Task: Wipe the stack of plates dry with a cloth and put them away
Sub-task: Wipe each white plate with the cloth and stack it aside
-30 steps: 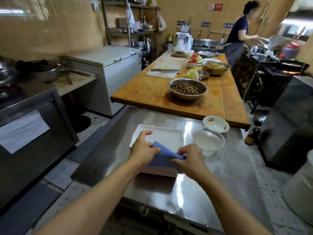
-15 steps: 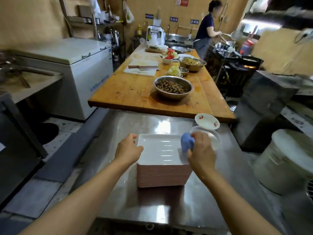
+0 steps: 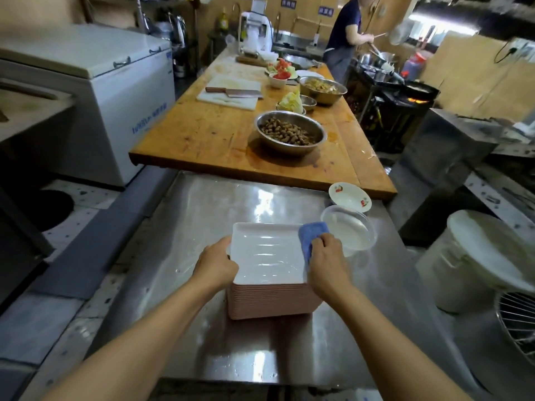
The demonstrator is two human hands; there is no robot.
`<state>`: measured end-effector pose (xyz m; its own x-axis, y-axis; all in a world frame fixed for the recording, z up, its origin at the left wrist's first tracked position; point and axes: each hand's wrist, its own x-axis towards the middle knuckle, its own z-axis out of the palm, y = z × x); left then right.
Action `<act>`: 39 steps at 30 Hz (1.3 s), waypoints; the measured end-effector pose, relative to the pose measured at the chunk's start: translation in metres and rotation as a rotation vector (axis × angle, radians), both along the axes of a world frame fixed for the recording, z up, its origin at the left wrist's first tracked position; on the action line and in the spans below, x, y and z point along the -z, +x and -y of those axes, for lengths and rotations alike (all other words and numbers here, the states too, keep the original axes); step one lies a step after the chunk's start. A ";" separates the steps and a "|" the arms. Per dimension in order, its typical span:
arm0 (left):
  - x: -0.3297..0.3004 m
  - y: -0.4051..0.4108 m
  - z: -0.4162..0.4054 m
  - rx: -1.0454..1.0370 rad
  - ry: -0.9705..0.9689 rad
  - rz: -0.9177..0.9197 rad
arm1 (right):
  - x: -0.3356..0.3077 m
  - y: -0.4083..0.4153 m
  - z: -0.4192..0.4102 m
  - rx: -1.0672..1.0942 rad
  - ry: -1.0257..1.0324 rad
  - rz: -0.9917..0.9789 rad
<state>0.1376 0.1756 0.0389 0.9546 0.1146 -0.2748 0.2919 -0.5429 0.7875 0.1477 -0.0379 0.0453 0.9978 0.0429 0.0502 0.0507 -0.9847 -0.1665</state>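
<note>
Head view: stack of plates (image 3: 272, 302) sits on the steel table (image 3: 202, 215), roughly mid-table, a bit toward the near edge – square, pinkish sides, white top plate (image 3: 265, 253) face up. Left hand (image 3: 216, 263) curled over the top plate's left rim, gripping it. Right hand (image 3: 327, 263) at the plate's right edge, fingers curled round a blue cloth (image 3: 311, 237) – cloth bunched on the far right corner of the top plate, pressed to its surface. Just right of the stack, clear plastic bowl (image 3: 351, 231), touching or nearly touching the cloth, can't tell which. Small white dish (image 3: 349, 197) with red print beyond it, at the table's far right corner. Wooden counter (image 3: 208, 134) abuts the far edge, carrying a steel bowl of brown food (image 3: 290, 133), cutting board (image 3: 228, 95) with cleaver (image 3: 234, 92). White chest freezer (image 3: 95, 79) left; white bucket (image 3: 474, 261) right, off the table. Another person (image 3: 344, 36) cooking at the far stove
</note>
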 end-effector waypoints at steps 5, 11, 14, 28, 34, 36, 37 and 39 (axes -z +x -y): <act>0.002 0.000 -0.002 -0.004 -0.094 -0.016 | 0.006 0.020 -0.017 -0.052 0.134 0.073; 0.001 -0.002 -0.003 -0.022 -0.207 -0.033 | 0.010 0.027 -0.067 -0.281 0.235 0.065; 0.003 -0.002 -0.005 -0.019 -0.251 -0.056 | 0.007 0.032 -0.085 -0.351 0.248 0.044; 0.006 -0.015 -0.009 -0.080 -0.606 -0.105 | -0.014 -0.016 -0.062 -0.514 0.365 -0.311; 0.000 -0.007 0.008 -0.205 -0.427 -0.067 | -0.006 -0.039 -0.056 -0.565 0.148 -0.019; 0.003 -0.006 0.012 -0.212 -0.336 -0.047 | -0.004 -0.042 -0.042 -0.508 0.085 0.023; 0.004 -0.005 0.013 -0.212 -0.300 -0.039 | -0.004 -0.043 -0.032 -0.470 0.061 0.035; 0.007 -0.004 0.013 -0.199 -0.242 -0.018 | -0.003 -0.044 -0.007 -0.365 0.019 0.046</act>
